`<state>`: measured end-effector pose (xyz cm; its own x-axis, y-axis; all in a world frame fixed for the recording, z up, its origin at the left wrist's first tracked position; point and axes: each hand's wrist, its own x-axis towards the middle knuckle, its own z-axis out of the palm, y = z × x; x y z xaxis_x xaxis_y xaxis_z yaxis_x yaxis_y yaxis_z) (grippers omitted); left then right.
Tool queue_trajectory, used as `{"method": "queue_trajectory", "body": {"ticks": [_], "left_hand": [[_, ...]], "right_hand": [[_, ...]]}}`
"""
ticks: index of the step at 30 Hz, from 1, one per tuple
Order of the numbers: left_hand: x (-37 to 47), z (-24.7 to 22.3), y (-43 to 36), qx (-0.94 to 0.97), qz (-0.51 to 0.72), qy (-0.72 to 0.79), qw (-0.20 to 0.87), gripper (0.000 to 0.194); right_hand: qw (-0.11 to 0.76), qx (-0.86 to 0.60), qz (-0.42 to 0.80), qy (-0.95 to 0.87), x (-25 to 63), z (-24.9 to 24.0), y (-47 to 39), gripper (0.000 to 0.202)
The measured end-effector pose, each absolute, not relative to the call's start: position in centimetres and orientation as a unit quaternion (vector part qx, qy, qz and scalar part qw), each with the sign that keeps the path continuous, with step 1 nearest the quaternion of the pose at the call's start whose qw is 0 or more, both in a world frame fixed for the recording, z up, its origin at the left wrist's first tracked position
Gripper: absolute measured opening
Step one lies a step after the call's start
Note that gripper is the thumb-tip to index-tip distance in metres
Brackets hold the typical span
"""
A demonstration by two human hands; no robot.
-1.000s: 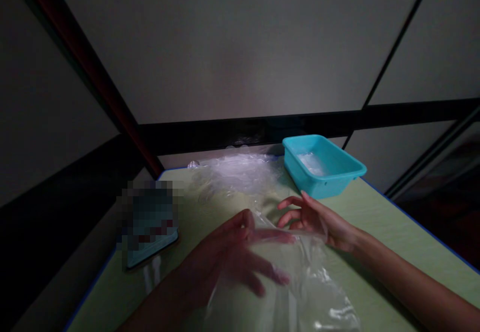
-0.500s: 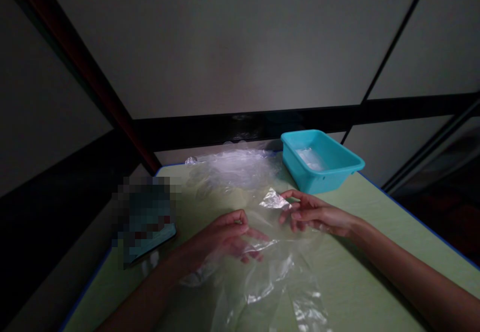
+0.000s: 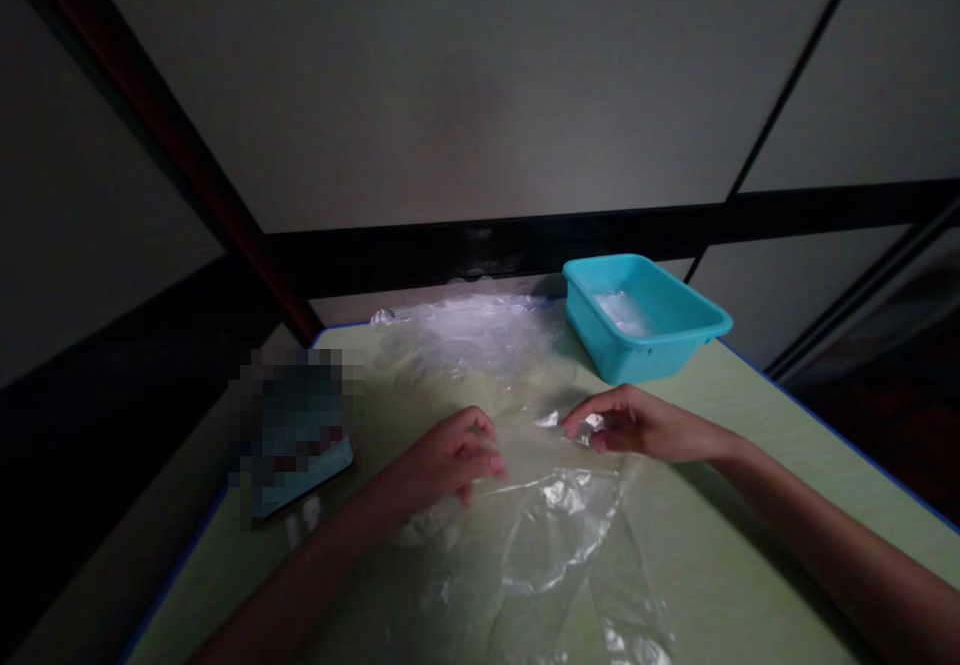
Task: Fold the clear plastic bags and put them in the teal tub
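Note:
A clear plastic bag (image 3: 559, 535) lies spread over the front middle of the green table. My left hand (image 3: 465, 453) is at the bag's upper left edge, fingers curled with thumb and fingertips close together; whether film is pinched between them is too blurred to tell. My right hand (image 3: 619, 423) rests at the upper right part of the bag, its thumb and fingers apart in a curve, with shiny film between them. Behind both hands lies a flat pile of clear plastic film pieces (image 3: 480, 335).
A turquoise basin (image 3: 652, 345) with clear plastic inside stands at the back right of the table (image 3: 750, 505). On the left is a propped-up device (image 3: 307, 480), partly pixelated. A wall with dark strips rises behind.
Both hands have come out from beneath the film and now lie over it. The raised film near my right hand has dropped, and the bag's near part has spread flatter.

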<state>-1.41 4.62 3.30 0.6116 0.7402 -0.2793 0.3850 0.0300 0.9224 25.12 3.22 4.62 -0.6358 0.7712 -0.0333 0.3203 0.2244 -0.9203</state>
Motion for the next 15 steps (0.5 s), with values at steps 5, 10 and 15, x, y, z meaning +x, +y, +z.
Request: {"method": "queue_trajectory", "body": {"ticks": [5, 10, 15], "left_hand": [[-1.6, 4.1, 4.5, 0.709, 0.178, 0.453, 0.51, 0.023], [-2.0, 4.4, 4.5, 0.76, 0.171, 0.501, 0.378, 0.022], [-2.3, 4.7, 4.6, 0.803, 0.112, 0.546, 0.212, 0.027]], "right_hand": [[0.203, -0.434, 0.398, -0.783, 24.7, 4.9, 2.8, 0.031], [0.173, -0.453, 0.299, -0.822, 24.8, 5.8, 2.1, 0.033], [0.122, -0.452, 0.193, -0.862, 25.2, 6.4, 1.5, 0.026]]}}
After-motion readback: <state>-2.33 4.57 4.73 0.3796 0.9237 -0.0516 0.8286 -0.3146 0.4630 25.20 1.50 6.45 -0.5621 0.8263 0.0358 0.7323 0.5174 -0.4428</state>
